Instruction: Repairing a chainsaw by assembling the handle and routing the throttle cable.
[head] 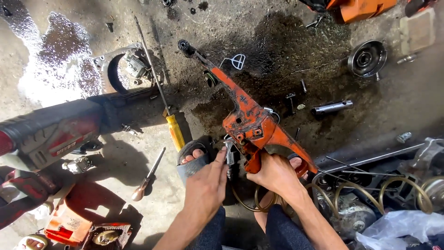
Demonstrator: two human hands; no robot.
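Note:
My right hand [276, 175] grips the lower end of a long orange chainsaw handle housing [249, 121], which slants up and left to a black tip [185, 46]. My left hand [208, 183] has its fingers stretched onto a small dark metal part [231, 155] beside the housing's base. Thin yellowish tubing [249, 203] loops below my right hand. My sandalled left foot [194, 157] rests on the oily concrete just left of the part.
A yellow-handled screwdriver [163, 92] and a wooden-handled one [148, 178] lie to the left. A red power tool body [51, 134], a grey metal casing [121, 65], a round metal drum [367, 58], a steel cylinder [332, 108], loose screws and engine parts [370, 203] surround me.

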